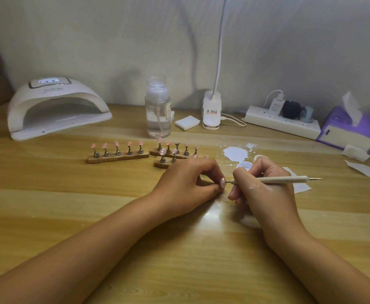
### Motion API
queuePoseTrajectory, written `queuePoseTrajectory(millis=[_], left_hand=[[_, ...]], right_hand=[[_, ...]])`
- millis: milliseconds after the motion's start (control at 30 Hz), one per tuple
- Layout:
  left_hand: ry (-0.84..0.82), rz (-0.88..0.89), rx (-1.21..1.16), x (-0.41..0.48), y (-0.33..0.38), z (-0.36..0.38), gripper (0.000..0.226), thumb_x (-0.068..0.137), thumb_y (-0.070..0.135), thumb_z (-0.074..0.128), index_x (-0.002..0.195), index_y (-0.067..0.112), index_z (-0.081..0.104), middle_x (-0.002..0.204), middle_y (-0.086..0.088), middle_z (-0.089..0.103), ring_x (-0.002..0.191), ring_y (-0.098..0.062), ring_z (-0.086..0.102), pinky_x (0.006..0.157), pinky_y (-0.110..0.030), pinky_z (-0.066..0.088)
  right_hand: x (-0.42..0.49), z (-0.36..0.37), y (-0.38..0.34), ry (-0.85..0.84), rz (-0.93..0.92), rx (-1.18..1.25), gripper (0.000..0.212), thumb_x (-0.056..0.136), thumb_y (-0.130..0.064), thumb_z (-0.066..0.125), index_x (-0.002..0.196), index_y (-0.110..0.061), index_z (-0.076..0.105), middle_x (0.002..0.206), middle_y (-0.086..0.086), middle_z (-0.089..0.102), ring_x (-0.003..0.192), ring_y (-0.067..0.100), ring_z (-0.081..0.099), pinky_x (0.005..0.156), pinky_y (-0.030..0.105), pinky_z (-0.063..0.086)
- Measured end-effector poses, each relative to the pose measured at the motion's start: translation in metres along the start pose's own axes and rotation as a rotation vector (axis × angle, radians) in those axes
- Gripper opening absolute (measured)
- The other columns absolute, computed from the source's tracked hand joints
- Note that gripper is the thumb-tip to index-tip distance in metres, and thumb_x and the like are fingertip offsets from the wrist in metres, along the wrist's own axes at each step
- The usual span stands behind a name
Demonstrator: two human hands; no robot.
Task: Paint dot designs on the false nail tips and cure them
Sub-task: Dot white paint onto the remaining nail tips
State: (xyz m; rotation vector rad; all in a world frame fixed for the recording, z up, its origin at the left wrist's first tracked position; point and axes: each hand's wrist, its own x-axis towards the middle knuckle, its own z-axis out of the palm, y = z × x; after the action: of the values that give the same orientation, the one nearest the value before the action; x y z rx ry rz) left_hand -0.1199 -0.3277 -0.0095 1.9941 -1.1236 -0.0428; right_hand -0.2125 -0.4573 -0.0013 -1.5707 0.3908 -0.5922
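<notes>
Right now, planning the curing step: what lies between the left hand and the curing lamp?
Head view: a wooden stand holding five pink nail tips lies between them.

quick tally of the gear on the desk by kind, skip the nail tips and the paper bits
wooden tip holders: 3
curing lamp: 1
pump bottle: 1
dotting tool: 1
desk lamp: 1
power strip: 1
total: 8

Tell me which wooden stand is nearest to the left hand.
The front stand, its right end hidden behind the left hand; both others lie farther back.
</notes>
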Motion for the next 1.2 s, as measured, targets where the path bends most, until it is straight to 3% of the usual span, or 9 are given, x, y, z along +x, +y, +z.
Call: queuePoseTrajectory(millis=[1200], left_hand=[[-0.005, 0.004, 0.012, 0.0006, -0.001, 0.0005, 0.014, 0.082, 0.013, 0.074, 0.082, 0.027, 0.069, 0.085, 0.013, 0.071, 0.063, 0.018, 0.05, 0.059, -0.008, 0.033]], right_hand=[[-0.0001, -0.0005, 0.0035, 0.009, -0.019, 0.006, 0.024, 0.079, 0.001, 0.06, 0.066, -0.008, 0.042, 0.05, 0.02, 0.06, 0.038, 0.012, 0.049, 0.04, 0.014, 0.037]])
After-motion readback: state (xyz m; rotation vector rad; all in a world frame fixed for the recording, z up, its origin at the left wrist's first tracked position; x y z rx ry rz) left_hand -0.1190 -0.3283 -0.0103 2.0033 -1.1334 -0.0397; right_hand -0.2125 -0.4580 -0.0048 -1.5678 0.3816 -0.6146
